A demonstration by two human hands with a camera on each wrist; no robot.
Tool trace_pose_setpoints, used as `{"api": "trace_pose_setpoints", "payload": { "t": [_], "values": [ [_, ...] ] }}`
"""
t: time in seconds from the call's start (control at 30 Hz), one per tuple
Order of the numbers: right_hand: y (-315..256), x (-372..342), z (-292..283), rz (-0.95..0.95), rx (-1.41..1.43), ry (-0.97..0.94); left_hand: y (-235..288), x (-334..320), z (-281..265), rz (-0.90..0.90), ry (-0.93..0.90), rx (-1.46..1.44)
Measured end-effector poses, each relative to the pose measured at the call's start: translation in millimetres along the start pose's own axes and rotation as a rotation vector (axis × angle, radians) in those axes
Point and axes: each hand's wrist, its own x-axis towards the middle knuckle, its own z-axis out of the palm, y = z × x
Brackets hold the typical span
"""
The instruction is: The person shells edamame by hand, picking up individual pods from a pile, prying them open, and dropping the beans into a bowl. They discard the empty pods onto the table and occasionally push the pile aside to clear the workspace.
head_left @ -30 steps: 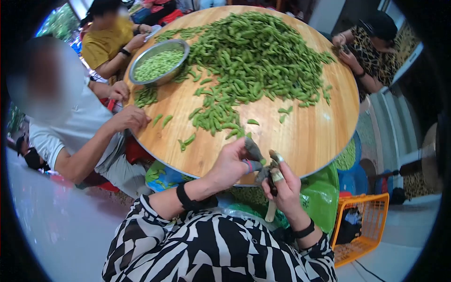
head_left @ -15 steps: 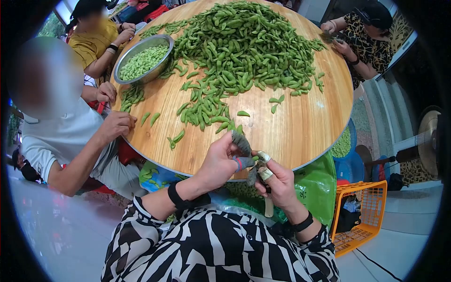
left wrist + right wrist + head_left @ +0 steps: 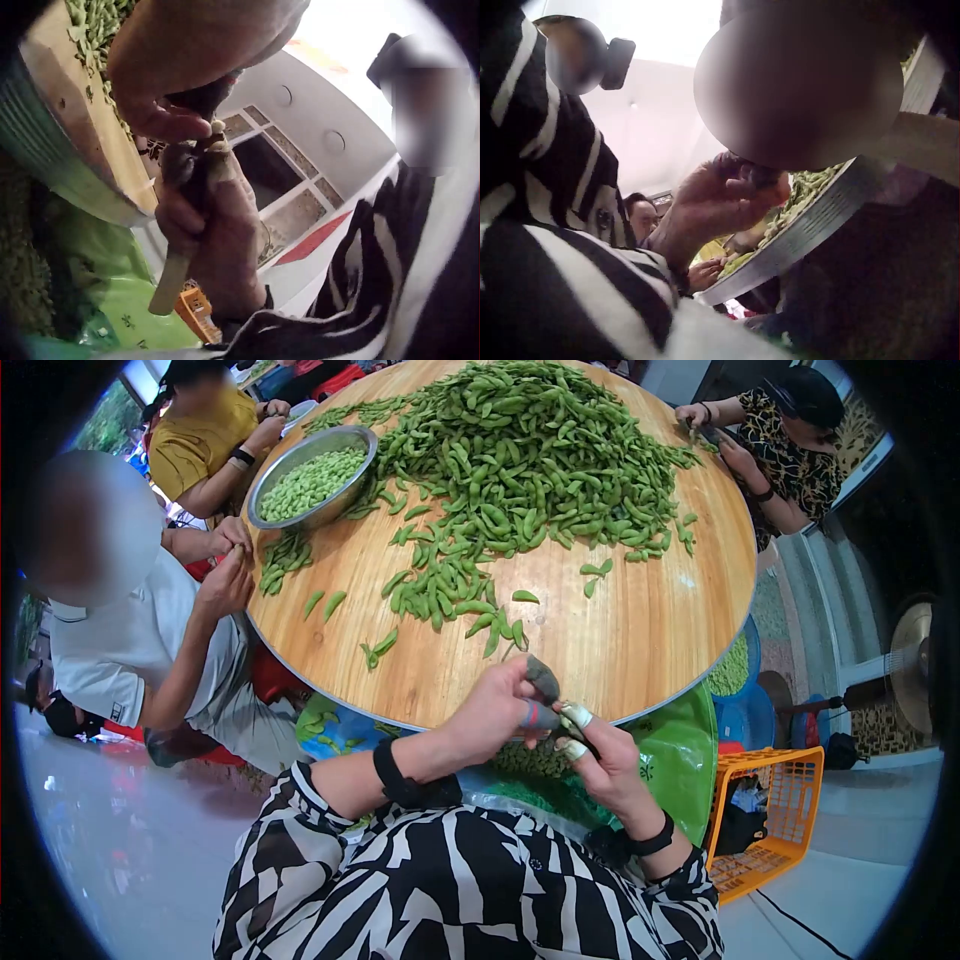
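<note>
Above the table's near edge, my left hand [image 3: 490, 705] wears grey covers on thumb and index finger. Its curled fingers meet the right hand's fingertips and pinch a green soybean pod, mostly hidden between the hands. My right hand [image 3: 612, 768], with pale tape round thumb and index finger, grips a tool whose flat pale handle [image 3: 171, 283] sticks out below the palm in the left wrist view. Its working end is hidden by the fingers. Several loose pods [image 3: 495, 625] lie just beyond the left hand. In the right wrist view, the left hand [image 3: 720, 199] shows beside the table rim.
A large heap of soybean pods [image 3: 530, 460] covers the far part of the round wooden table [image 3: 660, 630]. A steel bowl [image 3: 355, 472] holds shelled beans. Other people sit left and right. Green sheeting [image 3: 680, 760] and an orange crate [image 3: 800, 800] are beside me.
My hands stay together near the table edge; the right hand has turned, so the pale handle no longer shows in the head view. The person at left has raised and joined their hands.
</note>
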Motion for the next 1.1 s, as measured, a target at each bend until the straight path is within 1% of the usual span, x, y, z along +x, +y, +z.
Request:
{"api": "trace_pose_setpoints", "payload": {
  "t": [0.03,0.07,0.1,0.13,0.17,0.2,0.23,0.27,0.3,0.33,0.37,0.4,0.43,0.47,0.5,0.53,0.6,0.67,0.73,0.77,0.8,0.83,0.87,0.93,0.97,1.0,1.03,1.1],
  "values": [
    [1.8,-4.4,0.2,-0.001,0.004,-0.004,1.9,-1.8,7.5,0.0,0.004,0.086],
    [3.4,-9.6,0.1,0.092,0.04,0.014,-1.6,-1.7,11.8,0.001,0.011,0.084],
    [4.5,-12.9,-0.9,0.183,0.075,0.033,-4.9,-1.0,15.2,0.05,-0.007,0.161],
    [3.0,-13.4,-3.9,0.176,0.078,0.026,-5.6,-0.4,16.1,0.1,-0.025,0.24],
    [-0.3,-12.9,-8.0,0.157,-0.01,-0.012,-4.2,-0.7,14.4,0.088,-0.032,0.37],
    [-1.5,-13.5,-11.0,0.138,-0.096,-0.048,-3.1,-1.8,11.4,0.091,-0.026,0.372],
    [5.7,-16.5,-10.7,0.072,-0.09,-0.007,-1.9,-3.9,7.1,0.104,-0.069,0.552],
    [5.7,-16.3,-13.4,0.069,-0.086,-0.01,-0.1,-6.0,2.7,0.116,-0.113,0.731],
    [4.5,-15.8,-16.5,0.136,-0.06,-0.065,14.2,-14.3,5.7,0.107,-0.097,0.868],
    [4.6,-15.8,-19.1,0.202,-0.035,-0.12,24.3,-22.5,0.6,0.156,-0.164,1.008],
    [11.7,-17.4,-19.2,0.158,-0.045,-0.218,33.3,-31.8,-8.4,0.207,-0.234,1.149],
    [11.3,-18.9,-20.7,0.155,-0.042,-0.215,42.1,-42.8,-19.0,0.21,-0.177,1.258],
    [9.6,-20.9,-22.7,0.177,-0.078,-0.292,49.8,-52.2,-30.2,0.213,-0.118,1.365],
    [9.3,-22.6,-24.0,0.198,-0.115,-0.368,57.1,-58.7,-42.5,0.247,0.007,1.593],
    [12.3,-24.9,-23.7,0.199,-0.117,-0.346,63.3,-60.8,-50.4,0.277,0.14,1.814],
    [11.0,-24.1,-22.0,0.198,-0.111,-0.351,67.1,-56.1,-54.8,0.269,0.145,1.815],
    [7.9,-17.3,-18.1,0.264,-0.056,-0.273,75.4,-37.6,-69.5,0.585,0.228,1.676],
    [7.8,-12.6,-15.0,0.235,-0.026,-0.279,70.3,-10.7,-72.7,0.597,0.236,1.651],
    [5.3,-7.5,-10.8,0.167,0.059,-0.226,63.4,16.8,-77.0,0.618,0.244,1.618],
    [4.0,-6.9,-11.0,0.168,0.055,-0.227,59.1,27.8,-81.3,0.609,0.261,1.679],
    [2.2,-7.3,-11.4,0.227,0.118,-0.233,57.2,32.9,-82.5,0.596,0.278,1.739],
    [0.4,-7.5,-12.1,0.285,0.182,-0.238,56.0,35.4,-83.8,0.596,0.279,1.735],
    [-2.7,-6.7,-13.5,0.287,0.18,-0.237,55.7,37.8,-84.6,0.602,0.269,1.737],
    [-10.0,-3.0,-16.9,0.455,0.309,-0.206,55.8,38.7,-83.8,0.613,0.254,1.742],
    [-10.9,-0.9,-17.3,0.453,0.308,-0.199,56.0,37.4,-83.7,0.638,0.306,1.705],
    [-11.7,1.3,-17.2,0.509,0.38,-0.146,58.2,35.7,-79.4,0.664,0.354,1.667],
    [-13.0,3.7,-16.9,0.565,0.452,-0.091,60.5,33.9,-74.2,0.669,0.343,1.668],
    [-20.0,12.0,-16.9,0.556,0.474,-0.061,67.0,24.4,-58.4,0.557,0.26,1.277]
  ]
}}
